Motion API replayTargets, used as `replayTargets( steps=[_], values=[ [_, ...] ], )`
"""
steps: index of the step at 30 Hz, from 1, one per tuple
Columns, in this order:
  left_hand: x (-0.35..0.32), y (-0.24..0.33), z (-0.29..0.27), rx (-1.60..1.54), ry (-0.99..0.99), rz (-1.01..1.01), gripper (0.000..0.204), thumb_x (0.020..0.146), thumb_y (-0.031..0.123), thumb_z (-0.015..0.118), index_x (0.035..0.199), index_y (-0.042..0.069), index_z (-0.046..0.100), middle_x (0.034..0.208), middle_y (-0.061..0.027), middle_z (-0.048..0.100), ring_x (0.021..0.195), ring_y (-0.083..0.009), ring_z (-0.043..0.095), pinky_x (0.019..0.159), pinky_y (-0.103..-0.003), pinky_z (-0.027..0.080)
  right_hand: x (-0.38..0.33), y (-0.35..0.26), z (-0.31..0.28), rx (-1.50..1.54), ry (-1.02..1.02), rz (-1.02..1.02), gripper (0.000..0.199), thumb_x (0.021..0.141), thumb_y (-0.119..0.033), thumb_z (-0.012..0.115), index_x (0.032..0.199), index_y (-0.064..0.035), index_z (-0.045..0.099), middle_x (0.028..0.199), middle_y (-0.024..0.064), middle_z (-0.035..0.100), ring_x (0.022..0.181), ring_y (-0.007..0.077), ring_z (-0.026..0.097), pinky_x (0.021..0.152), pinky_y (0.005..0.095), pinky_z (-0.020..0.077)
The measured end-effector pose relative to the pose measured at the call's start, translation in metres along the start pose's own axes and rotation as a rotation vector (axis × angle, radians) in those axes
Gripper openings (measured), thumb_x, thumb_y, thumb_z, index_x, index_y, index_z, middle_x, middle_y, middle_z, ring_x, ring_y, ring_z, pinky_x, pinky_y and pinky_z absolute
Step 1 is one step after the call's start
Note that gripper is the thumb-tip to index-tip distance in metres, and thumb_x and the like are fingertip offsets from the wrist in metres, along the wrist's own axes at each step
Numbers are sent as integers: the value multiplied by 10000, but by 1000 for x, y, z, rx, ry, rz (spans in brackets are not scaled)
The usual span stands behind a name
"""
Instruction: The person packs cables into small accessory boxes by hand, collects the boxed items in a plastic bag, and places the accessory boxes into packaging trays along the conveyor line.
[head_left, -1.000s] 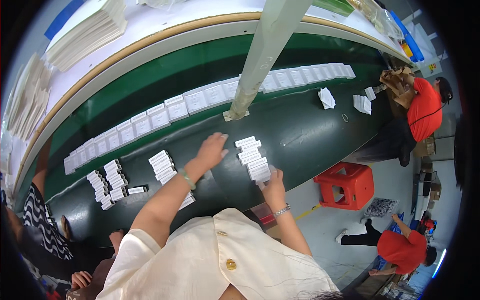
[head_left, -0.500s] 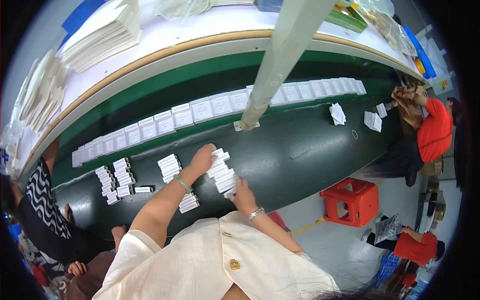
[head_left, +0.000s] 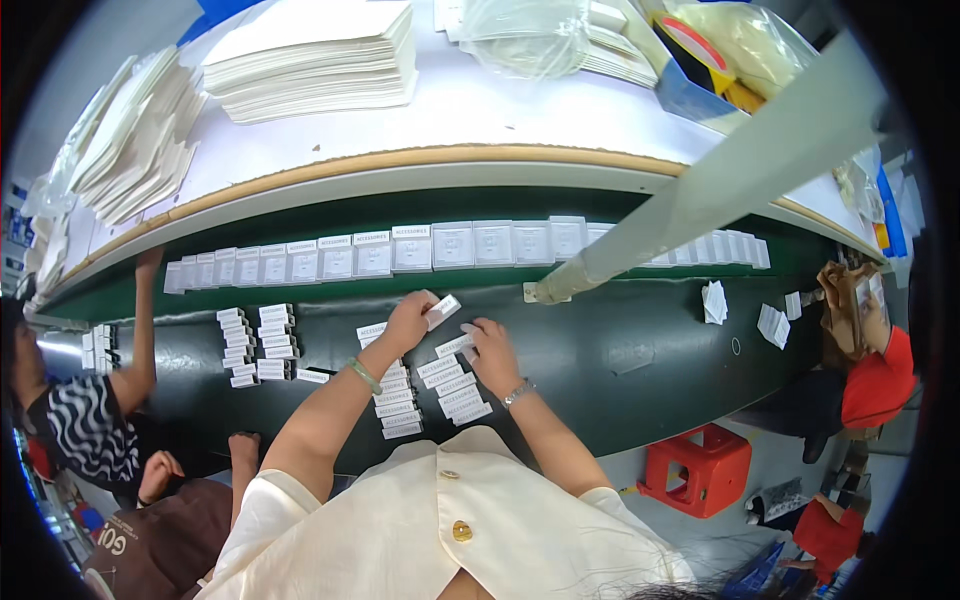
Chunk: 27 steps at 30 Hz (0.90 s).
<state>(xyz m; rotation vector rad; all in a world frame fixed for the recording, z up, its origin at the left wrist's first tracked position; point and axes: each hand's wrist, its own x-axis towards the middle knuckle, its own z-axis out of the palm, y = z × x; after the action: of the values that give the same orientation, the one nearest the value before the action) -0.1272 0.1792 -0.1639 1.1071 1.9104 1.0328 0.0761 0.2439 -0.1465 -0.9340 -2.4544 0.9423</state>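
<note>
Pinched in my left hand (head_left: 408,320) is a small white box (head_left: 442,312), held tilted above the dark green table. My right hand (head_left: 494,356) is closed with its fingertips at the right end of another small white box (head_left: 453,346), the top one of a slightly uneven column of boxes (head_left: 457,392). A second column of boxes (head_left: 399,412) lies left of it, partly hidden under my left hand and wrist.
Two more box columns (head_left: 239,348) (head_left: 277,343) and a single box (head_left: 313,376) lie to the left. Larger white boxes (head_left: 452,246) line the back. A slanted post (head_left: 640,235) rises at right. White pieces (head_left: 714,303) lie beyond; co-workers (head_left: 870,385) sit on both sides.
The view has shifted. My left hand now holds one box apart from the column. My right hand has gone from the column's near end to its far end.
</note>
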Motion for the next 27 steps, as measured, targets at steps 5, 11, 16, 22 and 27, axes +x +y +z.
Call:
replayTargets(
  steps=[5, 11, 16, 22, 27],
  values=[
    [56, 35, -20, 392, 115, 167, 137, 756, 63, 625, 873, -3, 599, 858, -228, 611, 828, -409, 586, 733, -465, 472, 14, 27, 8, -15, -191, -168, 227, 757, -121, 665, 970, -43, 660, 991, 116, 617, 962, 311, 557, 842, 396, 472],
    [119, 10, -12, 553, 202, 108, 231, 760, 99, 648, 972, 12, 610, 930, -217, 623, 906, -412, 590, 791, -472, 479, 41, 21, -16, -10, -134, -1, 232, 781, -162, 673, 977, -44, 640, 914, 122, 609, 896, 328, 572, 768, 425, 482],
    [140, -39, -4, 815, 220, 208, 325, 786, 138, 655, 1089, 31, 612, 1026, -196, 624, 998, -391, 579, 876, -449, 462, 110, 31, -20, -221, 55, 47, 270, 796, -175, 670, 1032, -52, 624, 942, 138, 613, 905, 333, 579, 749, 429, 490],
    [134, -74, -18, 818, 437, 530, 243, 863, 194, 611, 1033, 25, 649, 1018, -210, 642, 925, -396, 583, 848, -505, 441, 161, 86, 18, -10, 63, -8, 390, 881, -228, 559, 1216, -29, 543, 1179, 193, 588, 1095, 306, 562, 954, 370, 439],
    [134, -109, -54, 744, 424, 433, 242, 856, 186, 607, 1035, 28, 646, 1016, -208, 640, 927, -392, 585, 843, -498, 447, 152, 112, 21, 46, -33, -38, 393, 912, -248, 489, 1236, -30, 530, 1202, 195, 579, 1145, 295, 536, 999, 369, 405]
  ],
)
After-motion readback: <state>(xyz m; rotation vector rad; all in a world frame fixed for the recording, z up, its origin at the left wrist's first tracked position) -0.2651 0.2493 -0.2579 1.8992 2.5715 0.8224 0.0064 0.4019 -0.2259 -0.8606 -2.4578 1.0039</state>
